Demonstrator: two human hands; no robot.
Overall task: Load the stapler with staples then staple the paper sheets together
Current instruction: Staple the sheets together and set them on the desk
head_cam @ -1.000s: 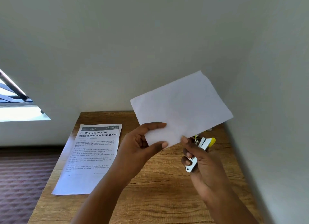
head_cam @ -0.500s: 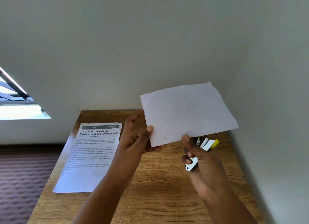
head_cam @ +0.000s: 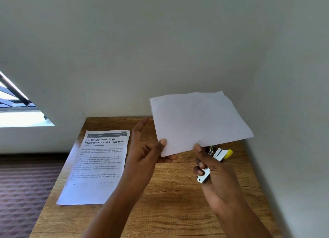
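Note:
Blank white paper sheets [head_cam: 197, 120] are held up above the wooden table [head_cam: 170, 202], with a small staple mark near their lower left corner. My left hand [head_cam: 147, 154] pinches that corner between thumb and fingers, its index finger sticking up. My right hand [head_cam: 213, 173] grips a small silver stapler [head_cam: 216, 159] with a yellow end, and its thumb tip touches the sheets' lower edge. Most of the stapler is hidden in the palm.
A printed sheet [head_cam: 98, 165] titled "Dining Table Cloth Replacement and Arrangement" lies on the table's left side. Walls close in behind and to the right. A window [head_cam: 16, 109] is at the left, patterned carpet [head_cam: 23, 193] below it.
The blank sheets have turned clockwise and shifted right and slightly down. My left hand regripped, moving from a full hold to a pinch at the corner. My right hand kept the stapler.

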